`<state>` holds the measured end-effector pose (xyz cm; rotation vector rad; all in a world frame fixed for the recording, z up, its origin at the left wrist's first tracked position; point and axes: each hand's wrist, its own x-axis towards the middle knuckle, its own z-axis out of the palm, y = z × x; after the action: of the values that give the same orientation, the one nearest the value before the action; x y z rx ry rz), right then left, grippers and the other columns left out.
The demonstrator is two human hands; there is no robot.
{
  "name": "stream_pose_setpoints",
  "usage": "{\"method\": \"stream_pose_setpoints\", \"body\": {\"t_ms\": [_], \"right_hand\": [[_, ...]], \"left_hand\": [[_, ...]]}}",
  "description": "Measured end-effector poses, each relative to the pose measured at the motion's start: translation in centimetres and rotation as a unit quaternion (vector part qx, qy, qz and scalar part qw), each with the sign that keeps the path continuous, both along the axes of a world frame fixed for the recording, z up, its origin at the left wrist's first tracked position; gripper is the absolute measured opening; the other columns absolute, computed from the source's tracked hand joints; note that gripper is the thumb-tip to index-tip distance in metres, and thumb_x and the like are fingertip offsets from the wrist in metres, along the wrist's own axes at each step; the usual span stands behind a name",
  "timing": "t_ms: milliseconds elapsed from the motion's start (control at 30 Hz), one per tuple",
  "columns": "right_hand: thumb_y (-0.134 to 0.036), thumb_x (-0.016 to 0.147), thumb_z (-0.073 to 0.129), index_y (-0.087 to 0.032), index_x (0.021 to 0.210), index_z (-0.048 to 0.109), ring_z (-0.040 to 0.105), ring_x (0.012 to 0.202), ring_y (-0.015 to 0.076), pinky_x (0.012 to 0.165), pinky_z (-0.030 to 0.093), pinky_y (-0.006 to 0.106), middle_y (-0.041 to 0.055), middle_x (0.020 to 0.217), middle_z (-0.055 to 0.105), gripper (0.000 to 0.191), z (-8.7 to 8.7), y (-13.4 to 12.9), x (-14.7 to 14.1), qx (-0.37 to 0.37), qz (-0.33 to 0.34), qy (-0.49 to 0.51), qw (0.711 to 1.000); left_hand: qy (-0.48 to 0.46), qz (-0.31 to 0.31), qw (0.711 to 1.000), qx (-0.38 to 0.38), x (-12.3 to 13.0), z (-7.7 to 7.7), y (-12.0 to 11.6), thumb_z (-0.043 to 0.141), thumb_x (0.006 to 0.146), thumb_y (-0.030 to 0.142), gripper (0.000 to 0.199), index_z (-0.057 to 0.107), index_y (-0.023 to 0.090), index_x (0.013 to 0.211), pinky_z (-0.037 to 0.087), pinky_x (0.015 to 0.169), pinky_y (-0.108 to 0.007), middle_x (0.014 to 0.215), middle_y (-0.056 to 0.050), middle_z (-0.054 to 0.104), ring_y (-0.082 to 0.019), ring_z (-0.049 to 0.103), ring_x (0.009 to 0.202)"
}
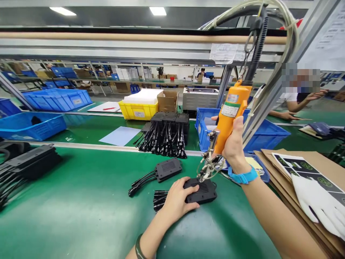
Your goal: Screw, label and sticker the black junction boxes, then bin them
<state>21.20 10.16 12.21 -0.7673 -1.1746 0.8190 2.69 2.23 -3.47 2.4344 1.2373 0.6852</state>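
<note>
My right hand is wrapped round the body of an orange electric screwdriver, which hangs from a hook and cable. Its metal tip reaches down to the top of a black controller box lying flat on the green table. With my left hand I grip that box from its left end, fingers over the top and thumb along the near side. A bundle of black cables with connectors comes out to the left, partly under my hand. Just behind lies a second black controller box with its cables.
Stacked black boxes with cables stand behind, beside a yellow bin. More boxes lie at left, near blue bins. Cardboard sheets and a white glove lie at right. A metal post slants past; a co-worker sits beyond.
</note>
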Motion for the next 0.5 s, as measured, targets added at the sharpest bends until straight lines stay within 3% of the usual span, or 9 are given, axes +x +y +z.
{"method": "stream_pose_setpoints", "body": {"t_ms": [500], "right_hand": [[-0.066, 0.085, 0.050, -0.021, 0.096, 0.064, 0.047, 0.040, 0.0102, 0.037, 0.040, 0.024, -0.0049, 0.054, 0.048, 0.048, 0.02, -0.39, -0.76, 0.023, -0.029, -0.028, 0.999]], "left_hand": [[-0.002, -0.002, 1.000, -0.023, 0.08, 0.03, -0.01, 0.090, 0.062, 0.035, 0.061, 0.068, 0.028, 0.118, 0.047, 0.099, -0.050, 0.132, -0.013, 0.053, -0.034, 0.055, 0.118]]}}
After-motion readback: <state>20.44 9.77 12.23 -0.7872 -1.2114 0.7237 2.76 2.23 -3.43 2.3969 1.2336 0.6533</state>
